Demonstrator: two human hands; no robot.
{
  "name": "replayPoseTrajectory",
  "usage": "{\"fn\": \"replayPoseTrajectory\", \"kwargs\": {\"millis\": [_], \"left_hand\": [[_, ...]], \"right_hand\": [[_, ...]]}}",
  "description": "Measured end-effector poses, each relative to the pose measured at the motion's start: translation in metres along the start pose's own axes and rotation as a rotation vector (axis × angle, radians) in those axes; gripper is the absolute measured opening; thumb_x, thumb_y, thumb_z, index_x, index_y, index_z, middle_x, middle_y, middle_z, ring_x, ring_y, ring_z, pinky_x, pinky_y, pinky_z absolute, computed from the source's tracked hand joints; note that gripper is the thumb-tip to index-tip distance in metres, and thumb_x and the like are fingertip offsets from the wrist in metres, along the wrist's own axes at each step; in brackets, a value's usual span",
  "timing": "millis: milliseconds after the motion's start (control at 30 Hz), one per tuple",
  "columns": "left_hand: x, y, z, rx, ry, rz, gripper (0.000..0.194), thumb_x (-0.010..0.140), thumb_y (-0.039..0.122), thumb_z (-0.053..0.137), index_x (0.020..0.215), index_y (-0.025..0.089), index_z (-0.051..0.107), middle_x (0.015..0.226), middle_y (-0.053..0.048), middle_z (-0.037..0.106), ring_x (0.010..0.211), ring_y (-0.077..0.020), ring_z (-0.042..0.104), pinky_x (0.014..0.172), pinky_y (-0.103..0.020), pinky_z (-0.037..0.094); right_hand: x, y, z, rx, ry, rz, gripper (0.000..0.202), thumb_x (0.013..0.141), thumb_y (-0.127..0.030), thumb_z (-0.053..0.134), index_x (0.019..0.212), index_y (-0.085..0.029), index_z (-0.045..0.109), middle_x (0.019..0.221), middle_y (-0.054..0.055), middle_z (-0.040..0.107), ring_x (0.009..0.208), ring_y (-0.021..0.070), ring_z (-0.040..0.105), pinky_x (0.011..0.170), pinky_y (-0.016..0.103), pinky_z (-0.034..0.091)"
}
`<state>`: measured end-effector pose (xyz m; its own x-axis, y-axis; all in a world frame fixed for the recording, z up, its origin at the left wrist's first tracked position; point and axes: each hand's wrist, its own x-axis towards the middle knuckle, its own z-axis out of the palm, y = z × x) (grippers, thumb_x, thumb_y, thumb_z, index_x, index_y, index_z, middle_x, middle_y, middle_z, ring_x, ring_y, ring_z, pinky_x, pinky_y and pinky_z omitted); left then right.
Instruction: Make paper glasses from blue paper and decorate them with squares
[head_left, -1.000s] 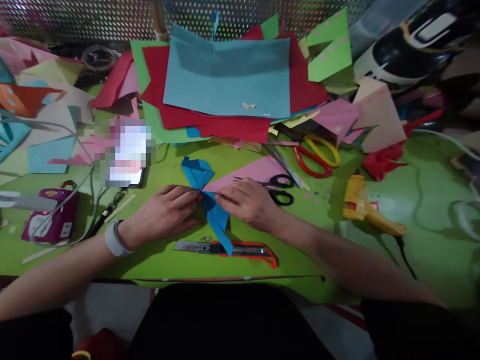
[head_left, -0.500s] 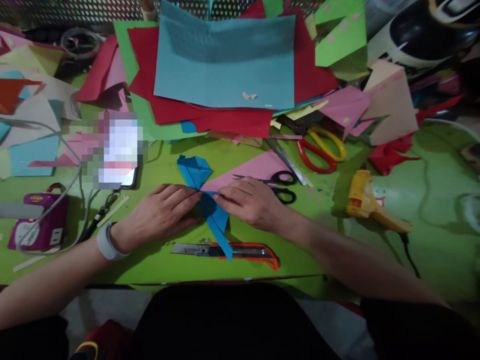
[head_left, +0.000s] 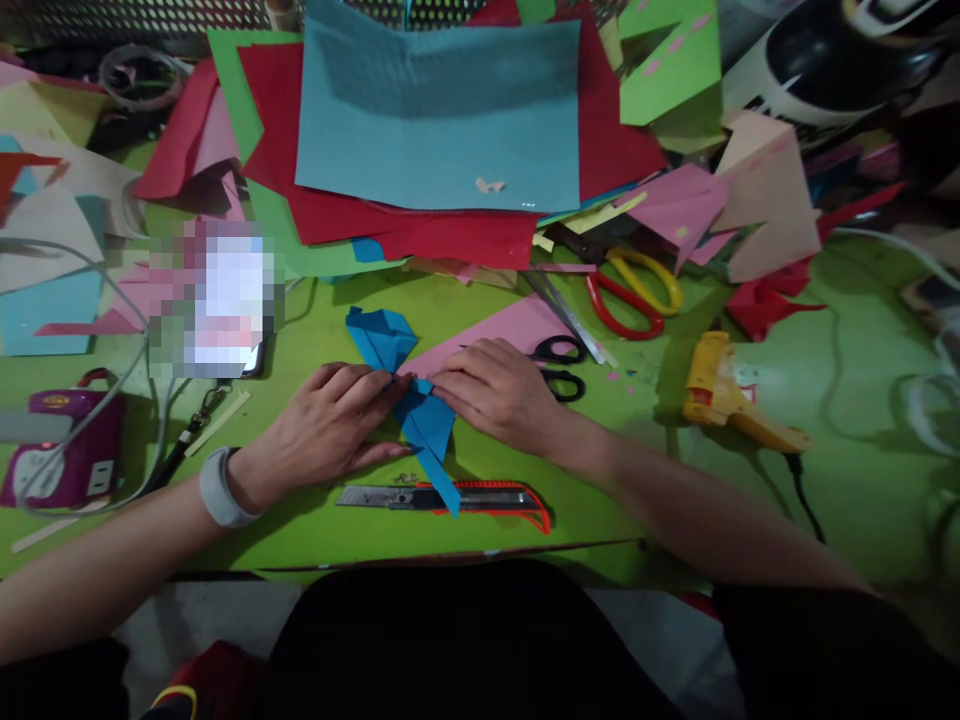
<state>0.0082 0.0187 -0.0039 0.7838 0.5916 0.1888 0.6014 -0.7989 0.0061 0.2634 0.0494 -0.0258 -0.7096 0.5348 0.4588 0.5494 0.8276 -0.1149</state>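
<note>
A folded blue paper bow [head_left: 384, 338] lies on the green table, with one wing toward the back and a pointed tail toward the front. At its narrow middle, the fingers of my left hand [head_left: 326, 420] press on the left side. From the right, my right hand [head_left: 495, 395] pinches the small band across the middle. Under and behind the bow is a pink paper piece [head_left: 487, 332]. Black-handled scissors [head_left: 564, 385] lie partly behind my right hand. The bow's tail crosses a utility knife [head_left: 495, 497] with an orange edge.
Blue and red paper sheets [head_left: 439, 120] are stacked at the back. Red-and-yellow-handled scissors [head_left: 626, 300] and a yellow glue gun [head_left: 724, 390] lie to the right. On the left are a phone [head_left: 229, 300], a purple device [head_left: 71, 445] with cables, and paper scraps.
My left thumb has moved away from the fingers, toward the front. The small blue band at the bow's middle shows more between my hands. The whole view has shifted slightly.
</note>
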Motion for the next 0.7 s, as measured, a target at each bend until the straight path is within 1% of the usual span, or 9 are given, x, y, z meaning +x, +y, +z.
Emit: {"fn": "replayPoseTrajectory", "kwargs": {"millis": [100,200,400,567,700], "left_hand": [[0.001,0.000,0.000,0.005,0.006,0.001,0.065,0.100,0.064,0.038,0.134,0.013,0.057,0.113,-0.012,0.068,0.104,-0.0255,0.061,0.090,-0.038,0.047],[0.002,0.000,0.001,0.008,0.011,0.006,0.064,0.101,0.064,0.038,0.132,0.012,0.059,0.111,-0.012,0.069,0.102,-0.0251,0.062,0.088,-0.038,0.047],[0.002,0.000,0.001,0.008,0.003,0.000,0.065,0.100,0.065,0.037,0.133,0.014,0.059,0.111,-0.012,0.069,0.101,-0.0253,0.062,0.085,-0.039,0.048],[0.004,0.001,0.000,0.014,0.026,0.013,0.064,0.101,0.065,0.036,0.126,0.012,0.062,0.109,-0.012,0.069,0.095,-0.0248,0.063,0.082,-0.038,0.048],[0.005,0.000,0.000,-0.001,0.001,0.009,0.063,0.101,0.065,0.036,0.126,0.014,0.062,0.110,-0.012,0.068,0.096,-0.0251,0.063,0.084,-0.039,0.048]], "right_hand": [[0.000,0.002,-0.001,-0.005,-0.036,-0.032,0.026,0.102,-0.017,0.049,0.098,-0.019,0.074,0.090,0.006,0.072,0.087,0.0200,0.056,0.075,0.035,0.040],[-0.001,0.004,-0.002,-0.031,-0.079,-0.091,0.028,0.102,-0.015,0.047,0.100,-0.020,0.074,0.095,0.006,0.072,0.089,0.0203,0.056,0.076,0.036,0.039],[0.001,0.003,-0.006,-0.022,-0.176,-0.110,0.030,0.102,-0.012,0.045,0.102,-0.023,0.073,0.096,0.006,0.071,0.088,0.0206,0.054,0.073,0.038,0.037],[0.005,0.003,-0.013,-0.104,-0.166,-0.186,0.031,0.102,-0.010,0.044,0.100,-0.021,0.073,0.093,0.006,0.072,0.086,0.0203,0.053,0.072,0.038,0.037],[0.003,0.002,-0.015,-0.023,-0.179,-0.144,0.025,0.100,-0.016,0.049,0.104,-0.020,0.073,0.097,0.008,0.072,0.091,0.0224,0.054,0.075,0.040,0.037]]}}
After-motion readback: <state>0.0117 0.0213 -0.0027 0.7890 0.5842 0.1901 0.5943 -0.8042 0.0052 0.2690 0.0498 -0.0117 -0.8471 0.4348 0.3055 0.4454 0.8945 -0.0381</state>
